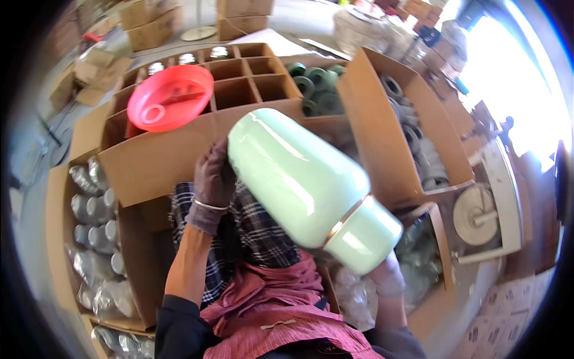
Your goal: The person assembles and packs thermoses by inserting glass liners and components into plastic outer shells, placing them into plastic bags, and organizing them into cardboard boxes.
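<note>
A large glossy mint-green vacuum flask (293, 173) with a thin gold band lies slantwise across my lap, held up in the air. Its wide base is at the upper left and its narrower cap (365, 234) at the lower right. Against the base side, my left hand (212, 179), in a grey glove, grips the flask; its fingertips are partly hidden behind the body. At the cap end is my right hand (387, 278), in a paler glove, closed on the flask from below. The cap covers most of its fingers.
A divided carton (197, 146) stands ahead, with a red plastic bowl (179, 99) resting on its dividers. Wrapped silvery flasks fill a carton (57, 239) at left. Green rings and a carton (371, 102) of grey parts lie right, near a white-framed round device (475, 212).
</note>
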Available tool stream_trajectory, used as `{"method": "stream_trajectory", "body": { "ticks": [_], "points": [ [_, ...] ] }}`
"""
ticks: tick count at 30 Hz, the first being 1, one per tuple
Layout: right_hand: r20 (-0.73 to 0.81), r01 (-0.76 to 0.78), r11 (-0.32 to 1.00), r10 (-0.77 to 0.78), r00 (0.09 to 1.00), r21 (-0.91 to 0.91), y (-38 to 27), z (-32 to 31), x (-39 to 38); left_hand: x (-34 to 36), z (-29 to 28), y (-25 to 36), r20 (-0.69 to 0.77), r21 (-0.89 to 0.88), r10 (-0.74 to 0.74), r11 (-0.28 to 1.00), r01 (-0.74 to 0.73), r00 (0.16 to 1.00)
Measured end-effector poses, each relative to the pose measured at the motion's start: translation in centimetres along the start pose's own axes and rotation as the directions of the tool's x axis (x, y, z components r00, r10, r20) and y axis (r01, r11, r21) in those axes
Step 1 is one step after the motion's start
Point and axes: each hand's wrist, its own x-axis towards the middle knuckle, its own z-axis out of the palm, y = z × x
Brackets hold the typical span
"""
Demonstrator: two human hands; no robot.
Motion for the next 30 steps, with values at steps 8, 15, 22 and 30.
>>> {"method": "stream_trajectory", "body": {
  "ticks": [8, 15, 22, 30],
  "points": [
    [0.374, 0.057, 0.936, 0.083, 0.924, -0.349, 3.9, 8.4, 6.3, -4.5, 1.4, 12.5, 0.005, 0.839, 0.304, 0.517, -0.169, 0.953],
    [0.834, 0.787, -0.412, -0.506, 0.222, -0.459, -1.2, 10.8, 10.7, -2.2, -5.5, 12.3, -0.436, 0.627, 0.198, 0.766, 0.139, 0.878],
    [0.831, 0.445, -0.893, -0.197, -0.52, 0.066, -8.0, 14.2, 16.5, -0.2, -8.7, 18.2, -0.456, 0.642, -0.019, 0.685, 0.344, 0.89],
    [0.843, 0.872, -0.218, -0.437, 0.314, -0.438, -6.7, 28.0, 33.4, -2.9, -5.5, 14.6, 0.737, 0.67, 0.073, 0.06, -0.74, 0.672]
  ]
}}
